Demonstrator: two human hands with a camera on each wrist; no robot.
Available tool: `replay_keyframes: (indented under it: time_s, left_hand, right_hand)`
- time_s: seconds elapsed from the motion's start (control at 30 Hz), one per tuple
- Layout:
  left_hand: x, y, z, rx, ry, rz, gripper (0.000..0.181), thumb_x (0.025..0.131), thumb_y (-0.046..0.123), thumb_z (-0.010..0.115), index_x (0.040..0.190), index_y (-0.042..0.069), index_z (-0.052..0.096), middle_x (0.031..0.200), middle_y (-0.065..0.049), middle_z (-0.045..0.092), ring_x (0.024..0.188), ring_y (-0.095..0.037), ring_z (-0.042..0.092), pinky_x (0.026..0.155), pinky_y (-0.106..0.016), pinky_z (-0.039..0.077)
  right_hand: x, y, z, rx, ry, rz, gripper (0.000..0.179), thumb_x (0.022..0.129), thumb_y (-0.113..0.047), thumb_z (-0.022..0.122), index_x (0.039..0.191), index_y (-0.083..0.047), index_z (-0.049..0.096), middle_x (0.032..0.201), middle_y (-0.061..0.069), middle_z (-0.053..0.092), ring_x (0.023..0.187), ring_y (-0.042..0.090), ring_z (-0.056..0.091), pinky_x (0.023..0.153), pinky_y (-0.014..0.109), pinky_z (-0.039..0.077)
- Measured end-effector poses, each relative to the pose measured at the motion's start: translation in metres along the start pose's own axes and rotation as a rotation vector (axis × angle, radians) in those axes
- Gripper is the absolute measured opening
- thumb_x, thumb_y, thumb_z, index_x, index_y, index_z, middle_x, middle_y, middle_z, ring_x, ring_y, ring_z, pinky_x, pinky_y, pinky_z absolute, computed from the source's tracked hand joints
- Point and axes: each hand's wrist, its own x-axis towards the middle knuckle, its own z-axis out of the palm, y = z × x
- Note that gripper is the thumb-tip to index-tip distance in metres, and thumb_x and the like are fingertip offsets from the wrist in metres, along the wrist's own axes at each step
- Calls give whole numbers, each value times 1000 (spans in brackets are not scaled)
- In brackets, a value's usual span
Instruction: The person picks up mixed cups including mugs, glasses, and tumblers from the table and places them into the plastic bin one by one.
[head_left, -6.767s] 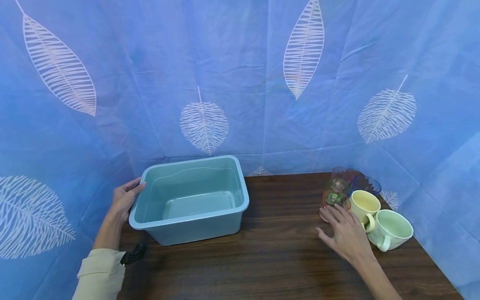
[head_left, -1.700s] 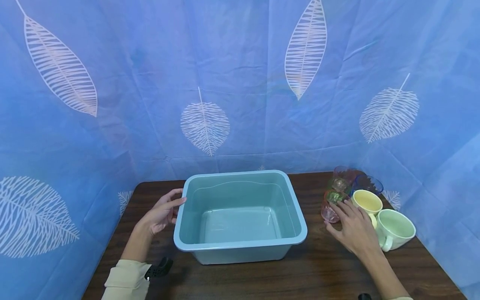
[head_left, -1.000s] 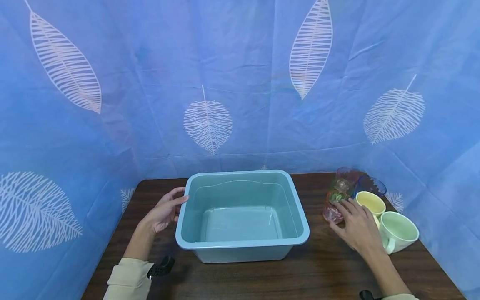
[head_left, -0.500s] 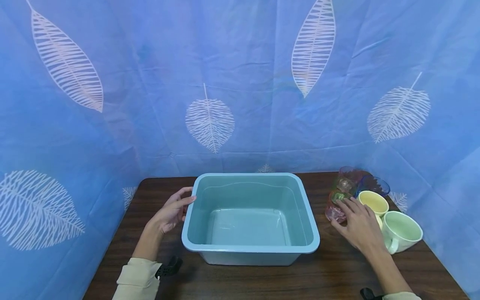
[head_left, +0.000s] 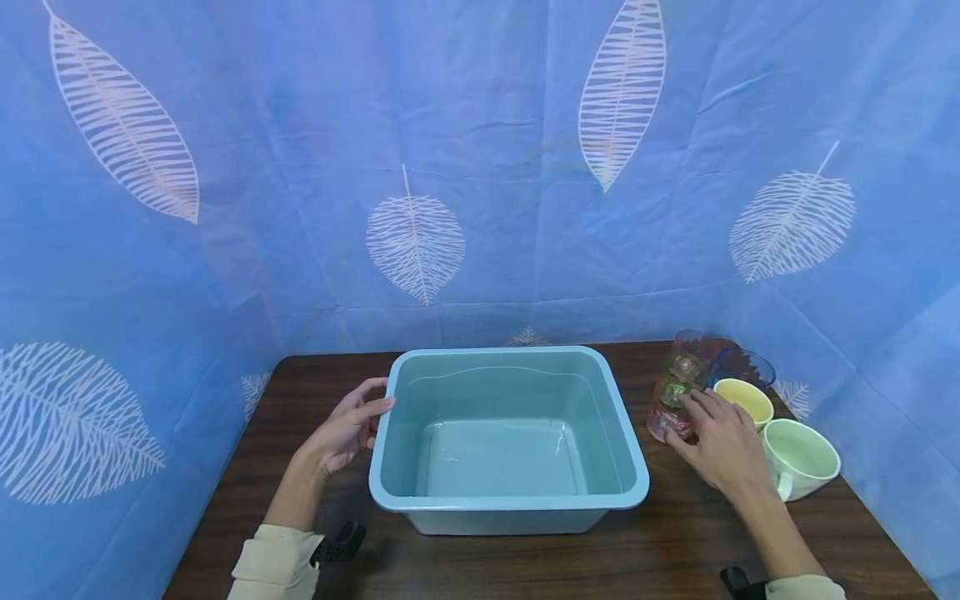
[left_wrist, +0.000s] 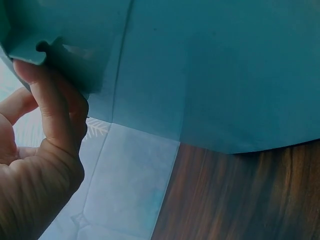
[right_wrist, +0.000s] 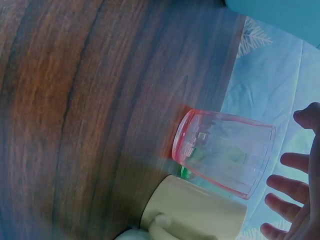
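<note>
My left hand (head_left: 341,433) grips the left rim of a blue-green plastic basin (head_left: 510,503), thumb on top. In the left wrist view its bent fingers (left_wrist: 52,107) hook under the basin's lip. At the right, my right hand (head_left: 723,446) hovers beside a clear reddish glass (head_left: 666,421), fingers spread. The right wrist view shows a gap between those fingertips and the upright glass (right_wrist: 227,150). Behind that glass, partly hidden, are a greenish glass (head_left: 673,390) and a pinkish one (head_left: 693,343).
A blue glass dish or bowl (head_left: 742,368) sits at the back right. Near it stand a yellow mug (head_left: 744,402) and a wide pale green mug (head_left: 801,460), close to the table's right edge. Dark wooden table (head_left: 480,571); a blue leaf-print cloth (head_left: 300,167) hangs behind.
Over the several seconds, the basin has moved right and closer to me with my left hand at its rim, shifting slightly further right lately. My right hand stays near the reddish glass.
</note>
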Motion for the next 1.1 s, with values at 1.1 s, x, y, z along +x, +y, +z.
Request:
replay_keyframes:
  time_s: [1.1]
  left_hand:
    - [0,-8,14,-34,-31,27,52,106,12,58,149,5,30,104,-10,72,81,-19,76,69,-38,66]
  right_hand:
    - [-8,27,-3,-25,-34,85,63,82,-31,80,128,9,62,128,37,59,123,51,53,103,69,43]
